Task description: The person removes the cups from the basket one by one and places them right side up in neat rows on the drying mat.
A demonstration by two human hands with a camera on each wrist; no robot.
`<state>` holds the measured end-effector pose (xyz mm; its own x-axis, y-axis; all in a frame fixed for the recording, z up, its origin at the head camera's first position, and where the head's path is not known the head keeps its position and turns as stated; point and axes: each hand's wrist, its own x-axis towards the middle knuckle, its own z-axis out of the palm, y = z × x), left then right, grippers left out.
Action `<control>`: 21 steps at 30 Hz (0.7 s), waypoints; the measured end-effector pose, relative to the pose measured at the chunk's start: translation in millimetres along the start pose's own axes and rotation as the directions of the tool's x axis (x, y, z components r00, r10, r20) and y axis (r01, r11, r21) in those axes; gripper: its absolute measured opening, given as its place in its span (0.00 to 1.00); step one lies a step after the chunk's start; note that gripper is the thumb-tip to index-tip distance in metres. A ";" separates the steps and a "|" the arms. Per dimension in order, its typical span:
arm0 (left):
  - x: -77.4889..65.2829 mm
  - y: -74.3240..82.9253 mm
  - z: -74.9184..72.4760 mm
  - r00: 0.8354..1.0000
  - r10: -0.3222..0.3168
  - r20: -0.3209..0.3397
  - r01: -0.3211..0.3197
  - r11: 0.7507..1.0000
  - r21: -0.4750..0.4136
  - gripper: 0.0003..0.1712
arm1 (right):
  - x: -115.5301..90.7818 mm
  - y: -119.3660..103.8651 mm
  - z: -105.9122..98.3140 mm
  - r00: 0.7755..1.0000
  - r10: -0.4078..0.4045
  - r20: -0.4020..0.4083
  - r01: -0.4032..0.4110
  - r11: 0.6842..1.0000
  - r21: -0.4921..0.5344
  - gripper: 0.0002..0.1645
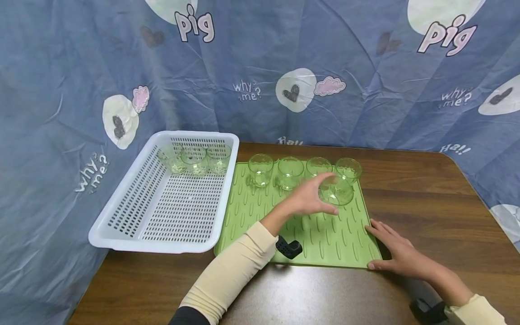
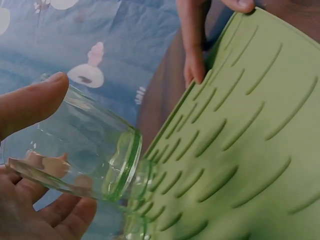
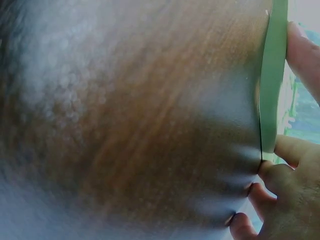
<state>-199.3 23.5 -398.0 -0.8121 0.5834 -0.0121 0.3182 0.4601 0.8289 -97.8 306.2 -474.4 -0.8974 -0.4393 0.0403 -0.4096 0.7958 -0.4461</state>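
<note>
A clear green-tinted glass (image 1: 338, 192) is held between the thumb and fingers of my left hand (image 1: 310, 196), over the right part of the green ribbed mat (image 1: 264, 225). In the left wrist view this glass (image 2: 75, 145) lies tilted, its thick base pointing away from the palm. Several similar glasses (image 1: 260, 170) stand in a row along the mat's back edge; the held one partly covers those at the right. My right hand (image 1: 400, 253) rests at the mat's right edge, thumb and fingertips spread along it. The right wrist view shows its fingers (image 3: 295, 150) touching the edge.
Left of the mat stands a white perforated plastic basket (image 1: 162, 248), with three green-tinted glasses (image 1: 195, 161) grouped at its back. Brown wooden table (image 1: 426, 194) surface extends right and in front. A blue printed cloth (image 1: 243, 54) hangs behind the table and on both sides.
</note>
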 end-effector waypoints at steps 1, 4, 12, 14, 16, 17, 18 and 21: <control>0.7 -0.5 2.5 1.000 -0.002 -0.002 0.002 1.000 -0.002 0.59 | -0.1 -0.2 0.0 1.000 -0.001 -0.001 0.001 1.000 -0.003 0.56; 3.0 -2.4 10.8 1.000 0.001 -0.006 -0.001 1.000 0.009 0.59 | 0.1 -1.0 -0.2 1.000 0.002 0.001 -0.002 1.000 -0.008 0.56; 10.2 -7.9 35.3 1.000 -0.026 -0.007 0.025 0.999 -0.020 0.58 | -0.8 -1.3 -1.3 0.999 0.028 0.024 -0.028 1.000 0.015 0.55; 12.6 -9.8 40.3 0.999 -0.031 -0.011 0.031 0.999 -0.024 0.59 | -0.9 -1.2 -1.3 0.999 0.030 0.025 -0.031 0.999 0.017 0.56; 15.1 -11.8 45.0 0.999 -0.030 -0.018 0.030 0.999 -0.030 0.58 | -0.8 -0.9 -1.4 0.999 0.041 0.029 -0.042 0.999 0.023 0.56; 16.3 -12.7 47.3 0.999 -0.027 -0.021 0.027 0.999 -0.032 0.58 | -0.6 -0.9 -1.6 0.998 0.046 0.032 -0.047 0.999 0.027 0.56; 17.6 -13.6 49.3 0.999 -0.024 -0.025 0.024 0.999 -0.035 0.58 | -0.5 -0.9 -1.6 0.998 0.048 0.032 -0.049 0.998 0.026 0.56; 20.8 -14.9 54.1 1.000 -0.021 -0.022 0.021 1.000 -0.020 0.57 | -0.5 -0.7 -1.6 0.999 0.039 0.024 -0.040 0.999 0.023 0.56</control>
<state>-194.5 65.1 -440.9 -0.8294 0.5585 -0.0172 0.2914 0.4587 0.8395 -97.4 306.5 -472.7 -0.9086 -0.4176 0.0017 -0.3698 0.8027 -0.4680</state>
